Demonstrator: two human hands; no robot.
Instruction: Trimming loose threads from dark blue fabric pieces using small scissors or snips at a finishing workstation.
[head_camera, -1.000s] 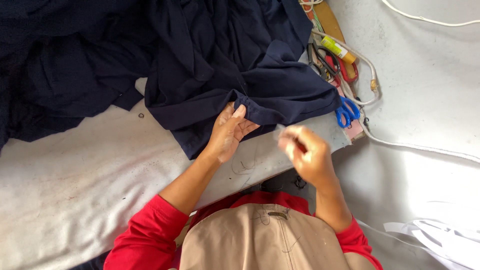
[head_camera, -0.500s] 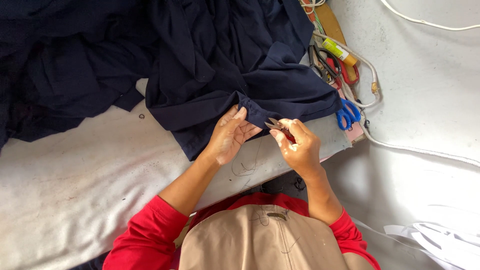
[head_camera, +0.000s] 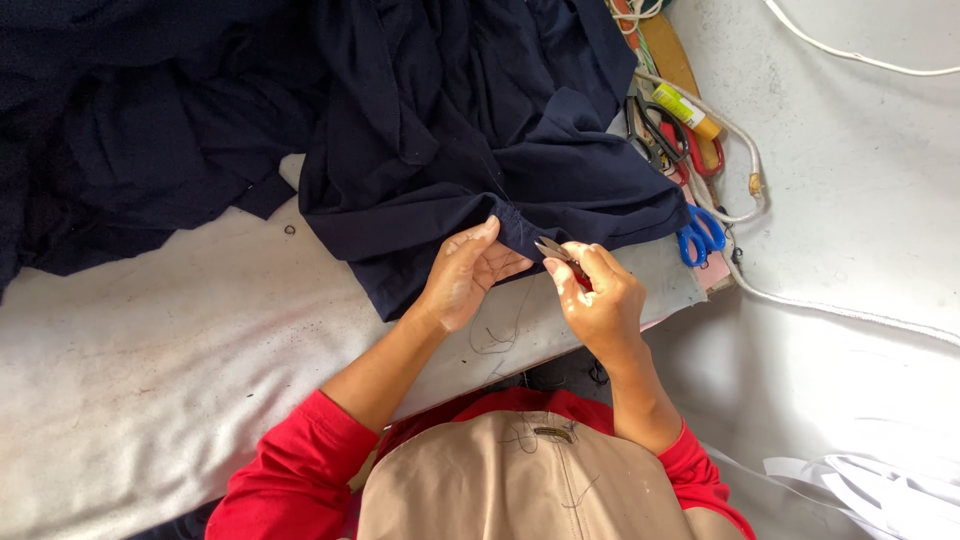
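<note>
I see the navy garment (head_camera: 480, 170) spread just above both hands, its hem corner pinched in my left hand (head_camera: 465, 275). My right hand (head_camera: 598, 300) is closed around small thread snips (head_camera: 553, 249), tips touching that hem. Blue-handled scissors (head_camera: 700, 236) lie right of it.

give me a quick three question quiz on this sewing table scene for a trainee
1. True or false: the left hand touches the edge of the dark navy fabric.
2. What does the right hand hold? A) small thread snips B) a tape measure C) a needle
3. What colour are the handles of the scissors lying at the right edge of the grey table?

Key:
1. True; its fingers pinch the fabric's hem.
2. A; the small thread snips point at the hem, next to the left fingers.
3. Blue.
</note>
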